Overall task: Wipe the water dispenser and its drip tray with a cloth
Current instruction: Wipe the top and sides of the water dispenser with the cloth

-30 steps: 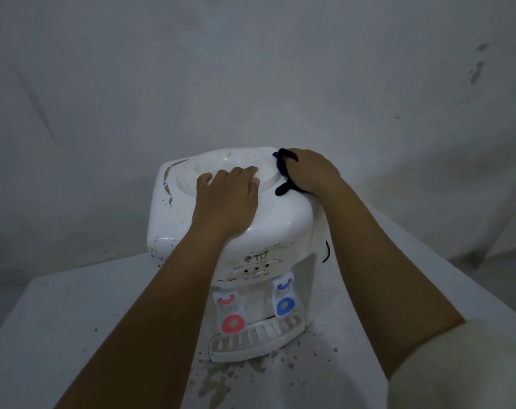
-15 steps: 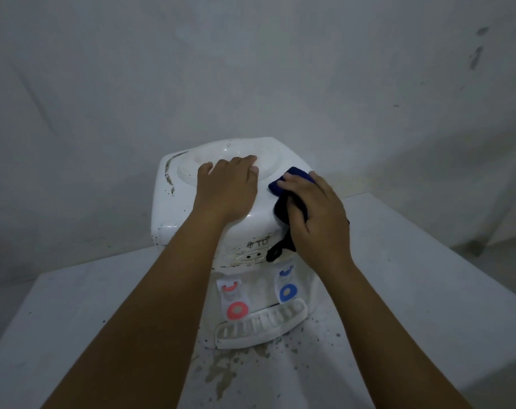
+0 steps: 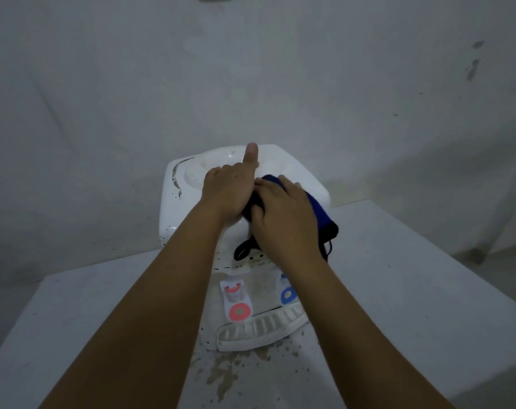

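Dark blue cloth lies on the top of the white water dispenser, toward its right front, and the right hand lies flat over it, so that only strips of the fabric show: a blue band along the hand's right side, a dark fold at its left edge and a black loop hanging out below the heel of the palm. The left hand sits just beside it on the left, the two hands touching at the cloth's dark fold. The dispenser stands on a pale table near a grey-white wall, with the slotted drip tray at its foot, well below both hands, and dark splashes on the table just in front of the tray.

Both forearms cover much of the dispenser's front. The red tap shows whole, while the blue tap is partly hidden behind the right wrist. The light is dim, and I cannot tell where the cloth ends under the palm, nor whether the left fingers touch the cloth or only the plastic.

The right hand presses the cloth down with straight, close-set fingers pointing to the upper left, thumb laid along the side. The left hand rests on the lid with its fingers curled down over the recessed ring, out of sight, and its thumb stuck straight out toward the wall; it seems to grip nothing
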